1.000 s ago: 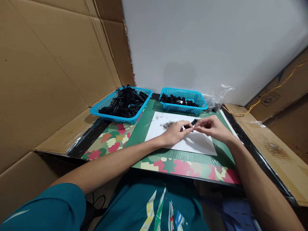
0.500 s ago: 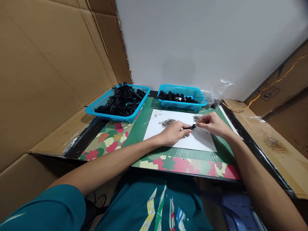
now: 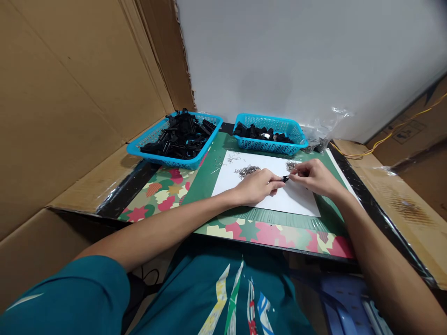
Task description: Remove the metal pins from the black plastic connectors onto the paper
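My left hand (image 3: 260,186) is closed on a small black part (image 3: 285,178), whose end sticks out past the thumb and finger over the white sheet (image 3: 293,201). The fingers of my right hand (image 3: 314,177) are pinched at that end; whatever they hold is too small to make out. A pile of small metal pieces (image 3: 248,170) lies on the sheet behind my left hand. Beside my right fingertips is a smaller metal pile (image 3: 290,166), partly hidden by them.
A blue basket (image 3: 190,164) heaped with black parts stands at the back left, and a second blue basket (image 3: 268,146) at the back centre. Right of it lies a clear plastic bag (image 3: 319,137). Cardboard walls (image 3: 80,70) flank the table; a yellow wire (image 3: 380,137) runs at the right.
The camera view has shifted slightly. The black part now shows less beyond my left fingers and is angled differently. My right hand remains close to its end.
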`<state>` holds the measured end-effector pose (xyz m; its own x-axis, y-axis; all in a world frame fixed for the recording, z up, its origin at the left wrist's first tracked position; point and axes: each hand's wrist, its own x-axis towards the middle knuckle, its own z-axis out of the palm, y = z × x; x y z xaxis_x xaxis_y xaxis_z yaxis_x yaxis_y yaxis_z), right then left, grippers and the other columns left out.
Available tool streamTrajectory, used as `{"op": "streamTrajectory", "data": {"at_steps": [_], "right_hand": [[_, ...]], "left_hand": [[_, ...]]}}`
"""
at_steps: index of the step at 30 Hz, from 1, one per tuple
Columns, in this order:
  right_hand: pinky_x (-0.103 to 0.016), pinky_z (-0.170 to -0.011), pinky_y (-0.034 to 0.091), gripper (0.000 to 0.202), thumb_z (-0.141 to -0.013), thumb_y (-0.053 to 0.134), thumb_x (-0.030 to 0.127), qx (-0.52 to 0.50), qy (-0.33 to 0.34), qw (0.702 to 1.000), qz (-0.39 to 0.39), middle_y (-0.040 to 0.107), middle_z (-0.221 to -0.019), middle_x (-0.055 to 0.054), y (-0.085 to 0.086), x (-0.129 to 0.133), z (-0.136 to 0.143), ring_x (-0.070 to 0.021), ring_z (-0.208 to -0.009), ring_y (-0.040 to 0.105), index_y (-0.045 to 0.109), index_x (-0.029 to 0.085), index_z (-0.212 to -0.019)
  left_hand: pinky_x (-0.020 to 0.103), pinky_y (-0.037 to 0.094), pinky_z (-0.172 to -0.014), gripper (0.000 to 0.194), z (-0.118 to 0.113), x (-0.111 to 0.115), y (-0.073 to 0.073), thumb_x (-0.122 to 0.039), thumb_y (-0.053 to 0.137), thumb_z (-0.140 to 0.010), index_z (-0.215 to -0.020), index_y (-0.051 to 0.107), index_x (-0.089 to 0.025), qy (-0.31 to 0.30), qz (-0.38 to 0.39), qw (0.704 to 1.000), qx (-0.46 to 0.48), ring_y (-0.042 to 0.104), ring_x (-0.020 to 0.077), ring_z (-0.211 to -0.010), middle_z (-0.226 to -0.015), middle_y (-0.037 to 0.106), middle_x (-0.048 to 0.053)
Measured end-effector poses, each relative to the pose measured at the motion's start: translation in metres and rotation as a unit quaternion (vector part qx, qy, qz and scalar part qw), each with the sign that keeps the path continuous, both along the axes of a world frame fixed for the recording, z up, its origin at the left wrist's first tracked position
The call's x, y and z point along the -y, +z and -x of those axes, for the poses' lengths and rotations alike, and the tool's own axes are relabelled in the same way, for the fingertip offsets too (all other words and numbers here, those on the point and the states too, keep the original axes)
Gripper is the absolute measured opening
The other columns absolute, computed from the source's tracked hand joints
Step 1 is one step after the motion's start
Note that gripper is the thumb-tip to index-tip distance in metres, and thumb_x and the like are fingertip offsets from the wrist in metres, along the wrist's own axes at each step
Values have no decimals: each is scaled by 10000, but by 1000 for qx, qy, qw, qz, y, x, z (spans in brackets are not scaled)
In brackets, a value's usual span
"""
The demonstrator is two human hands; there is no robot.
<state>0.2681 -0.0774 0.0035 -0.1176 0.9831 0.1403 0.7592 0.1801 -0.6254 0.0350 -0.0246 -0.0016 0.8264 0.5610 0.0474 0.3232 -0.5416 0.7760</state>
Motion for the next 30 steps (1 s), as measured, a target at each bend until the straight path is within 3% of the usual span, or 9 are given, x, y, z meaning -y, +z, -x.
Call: {"op": "streamTrajectory", "data": {"at_steps": [14, 19, 24, 30], "right_hand": [[-306, -591, 294, 193, -814, 615, 252, 65, 18, 997, -44, 516, -570, 6, -1, -2, 3, -132, -574, 403, 653, 179, -640], [-306, -592, 293, 227, -838, 620, 256, 58, 29, 996, -53, 483, -564, 12, -2, -2, 4, -134, -576, 375, 605, 192, -621], [-306, -580, 280, 291, -882, 633, 322, 44, 41, 998, -29, 460, -572, 11, -1, -3, 3, -136, -589, 363, 622, 185, -626], [-310, -555, 204, 484, -972, 609, 516, 41, 62, 997, 19, 381, -583, 25, 7, 1, -3, -133, -593, 286, 575, 192, -614]], "left_hand": [[295, 348, -641, 369, -2, 0, -4, -409, 557, -1033, -818, 730, -164, 9, -13, 1000, -19, 579, 159, -615, -687, 696, 24], [308, 389, -706, 421, -2, 0, -3, -388, 541, -1040, -708, 676, -168, 12, -20, 1000, -12, 599, 167, -637, -687, 703, 33], [305, 385, -704, 422, -2, 0, -2, -383, 546, -1038, -687, 653, -173, 10, -25, 1000, -14, 593, 167, -637, -686, 699, 25], [304, 378, -698, 419, 0, 0, -1, -404, 555, -1033, -702, 671, -174, 19, -30, 999, -24, 605, 173, -653, -682, 698, 20]]}}
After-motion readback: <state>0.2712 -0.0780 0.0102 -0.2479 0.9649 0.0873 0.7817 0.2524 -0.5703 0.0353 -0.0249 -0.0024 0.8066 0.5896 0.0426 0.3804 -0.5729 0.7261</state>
